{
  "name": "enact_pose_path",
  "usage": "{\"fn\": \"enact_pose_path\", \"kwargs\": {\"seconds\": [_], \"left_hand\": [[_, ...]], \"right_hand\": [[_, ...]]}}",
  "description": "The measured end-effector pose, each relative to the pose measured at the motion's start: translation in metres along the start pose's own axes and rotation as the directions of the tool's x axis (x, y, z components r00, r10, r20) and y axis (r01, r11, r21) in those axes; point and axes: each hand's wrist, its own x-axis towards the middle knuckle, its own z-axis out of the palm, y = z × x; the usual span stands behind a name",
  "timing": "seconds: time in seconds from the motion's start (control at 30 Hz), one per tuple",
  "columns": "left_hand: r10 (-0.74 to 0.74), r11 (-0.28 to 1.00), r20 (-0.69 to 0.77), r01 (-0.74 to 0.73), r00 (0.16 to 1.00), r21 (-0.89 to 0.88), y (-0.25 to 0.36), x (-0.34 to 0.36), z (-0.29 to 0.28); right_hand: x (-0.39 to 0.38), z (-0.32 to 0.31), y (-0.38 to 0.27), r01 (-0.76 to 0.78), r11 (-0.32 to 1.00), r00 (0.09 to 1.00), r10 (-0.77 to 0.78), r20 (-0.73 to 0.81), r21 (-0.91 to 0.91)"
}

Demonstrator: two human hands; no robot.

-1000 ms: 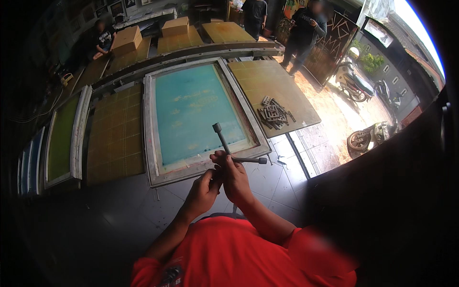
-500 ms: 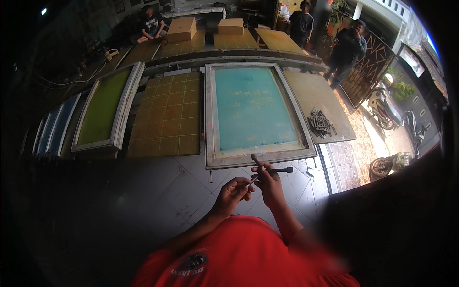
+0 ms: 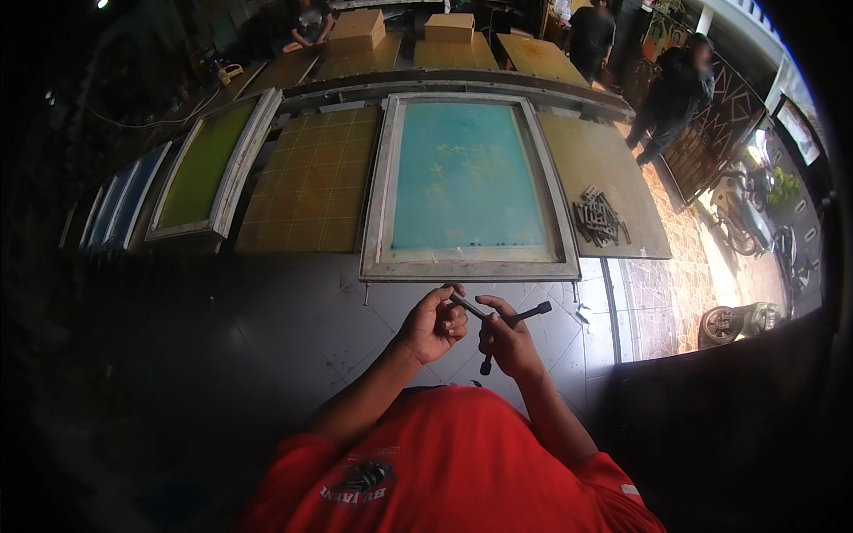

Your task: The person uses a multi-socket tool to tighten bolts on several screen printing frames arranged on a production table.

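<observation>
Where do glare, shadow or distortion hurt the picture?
Head view: glare bleaches the outdoor ground at right; the floor fades into darkness at lower left; the rail bows under the fisheye; the three-armed wrench in the right hand looks readable.

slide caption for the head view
Right hand holds a three-armed wrench, left hand at one end, before a teal screen.

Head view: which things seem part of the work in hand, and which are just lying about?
Likely in use:
wrench, held in the right hand, one end at the left hand
teal screen, just beyond the hands

Probably lying about:
metal pieces, untouched, role unclear
boxes
motorbike
</observation>
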Motion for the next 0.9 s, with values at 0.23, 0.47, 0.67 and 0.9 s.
{"fn": "enact_pose_path", "kwargs": {"seconds": [0.23,0.47,0.67,0.9], "left_hand": [[-0.022,0.999,-0.125,0.018,0.992,-0.035,-0.039,0.052,0.002],[-0.035,0.994,-0.132,0.048,0.991,0.098,-0.062,0.084,0.006],[-0.076,0.929,-0.102,0.108,0.992,0.354,-0.069,0.102,0.005],[-0.053,0.715,-0.128,0.127,0.99,0.688,-0.082,0.103,-0.002]], "right_hand": [[-0.012,-0.034,-0.014,-0.117,0.955,0.964,0.175,-0.201,0.273],[-0.017,-0.077,0.005,-0.113,0.569,0.978,0.209,-0.01,0.814],[-0.03,-0.088,0.015,0.008,0.376,0.991,0.118,-0.057,0.926],[-0.049,-0.111,0.024,0.157,0.326,0.965,0.15,-0.215,0.932]]}}
